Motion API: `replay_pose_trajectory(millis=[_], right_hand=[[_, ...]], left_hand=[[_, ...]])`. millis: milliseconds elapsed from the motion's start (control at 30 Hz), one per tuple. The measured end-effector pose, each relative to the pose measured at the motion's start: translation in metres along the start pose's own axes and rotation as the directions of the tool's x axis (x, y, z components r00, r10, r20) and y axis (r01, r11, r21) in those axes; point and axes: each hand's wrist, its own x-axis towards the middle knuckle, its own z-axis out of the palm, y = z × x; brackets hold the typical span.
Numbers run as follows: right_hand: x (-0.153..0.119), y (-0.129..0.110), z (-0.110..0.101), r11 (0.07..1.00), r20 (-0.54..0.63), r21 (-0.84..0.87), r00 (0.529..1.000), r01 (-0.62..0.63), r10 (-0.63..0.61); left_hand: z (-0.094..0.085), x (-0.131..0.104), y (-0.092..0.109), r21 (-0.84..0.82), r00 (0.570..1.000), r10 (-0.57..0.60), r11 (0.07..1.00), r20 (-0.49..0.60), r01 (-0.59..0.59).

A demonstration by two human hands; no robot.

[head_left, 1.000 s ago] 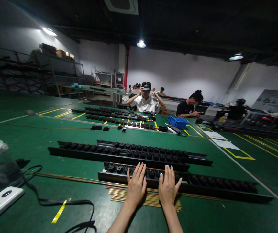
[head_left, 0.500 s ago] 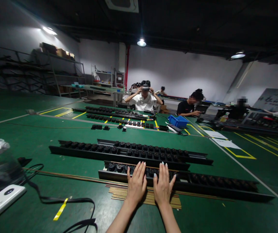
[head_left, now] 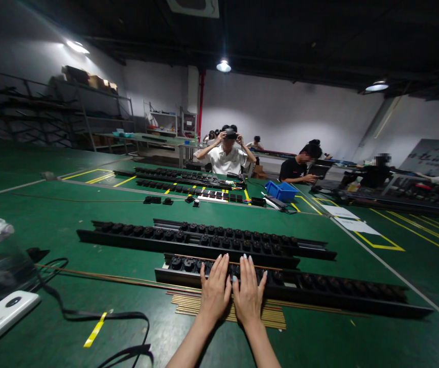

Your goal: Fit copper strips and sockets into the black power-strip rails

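Nearest me lies a long black channel rail [head_left: 342, 300] with a row of round black socket modules [head_left: 189, 265] set in it. My left hand [head_left: 216, 286] rests flat over the rail, fingers stretched toward its far side. Close beside it, my right hand [head_left: 249, 291] lies across the same rail with its fingers extended and the thumb apart. Neither hand grips anything; the modules under the palms are hidden. In front of the rail, partly beneath my wrists, is a bundle of thin brass-coloured rods [head_left: 188, 305].
Two more filled black rails [head_left: 127, 240] lie just beyond. A blue bin [head_left: 280, 191] and white papers [head_left: 351, 225] are farther back. At left are a clear plastic jar [head_left: 0, 260], a white power bank-like box [head_left: 4, 319] and a black strap [head_left: 100, 318]. Co-workers [head_left: 227, 158] sit opposite.
My right hand has slid left along the rail, closer to my left hand, which stays in place. The co-worker opposite has shifted the headset on their head slightly.
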Motion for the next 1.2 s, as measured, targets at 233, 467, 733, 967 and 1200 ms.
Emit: replay_pose_trajectory(millis=[233, 467, 733, 967, 1200], right_hand=[[0.001, -0.006, -0.001, 1.000, 0.016, -0.011, 1.000, -0.009, 0.009], [0.004, -0.013, -0.007, 0.999, 0.018, 0.042, 1.000, 0.016, -0.017], [0.005, -0.015, -0.008, 0.997, 0.014, 0.059, 0.999, 0.043, -0.044], [0.004, -0.020, -0.007, 0.992, 0.026, 0.101, 0.997, 0.076, -0.079], [0.004, -0.019, -0.006, 0.990, 0.031, 0.126, 0.997, 0.063, -0.067]], left_hand=[[0.002, -0.001, -0.001, 0.003, 1.000, -0.011, 1.000, -0.002, 0.011], [0.001, -0.001, 0.000, -0.019, 1.000, -0.008, 1.000, -0.013, 0.008], [0.006, -0.003, -0.002, -0.014, 0.999, -0.034, 0.999, 0.001, 0.034], [0.010, -0.007, -0.009, -0.038, 0.999, -0.038, 0.999, 0.029, 0.039], [0.005, -0.004, -0.006, -0.029, 1.000, -0.008, 1.000, 0.007, 0.008]])
